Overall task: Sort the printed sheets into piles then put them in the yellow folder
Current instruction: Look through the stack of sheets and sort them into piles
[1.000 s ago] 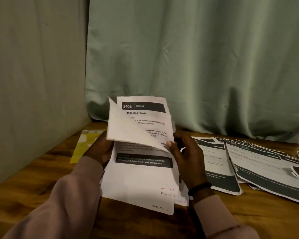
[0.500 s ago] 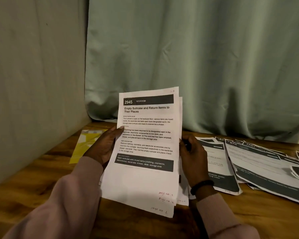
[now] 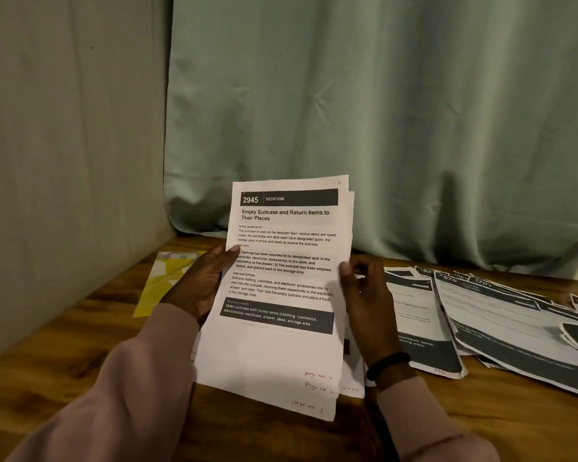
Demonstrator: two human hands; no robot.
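Observation:
I hold a small stack of printed sheets (image 3: 281, 345) upright above the wooden table (image 3: 64, 355). The top sheet is headed "2945 BEDROOM". My left hand (image 3: 201, 281) grips the stack's left edge, thumb on the front. My right hand (image 3: 367, 295) holds the right edge, fingers curled behind. The yellow folder (image 3: 162, 281) lies flat on the table behind my left hand, partly hidden by it. More printed sheets (image 3: 501, 311) lie fanned out on the table to the right.
A green curtain (image 3: 381, 111) hangs along the back of the table and a grey wall (image 3: 64, 145) closes the left side. A black band sits on my right wrist (image 3: 386, 363).
One second ago the top sheet was bent forward, showing a sheet headed "3406" behind it. It now lies flat on the stack, and my right thumb rests at the right edge.

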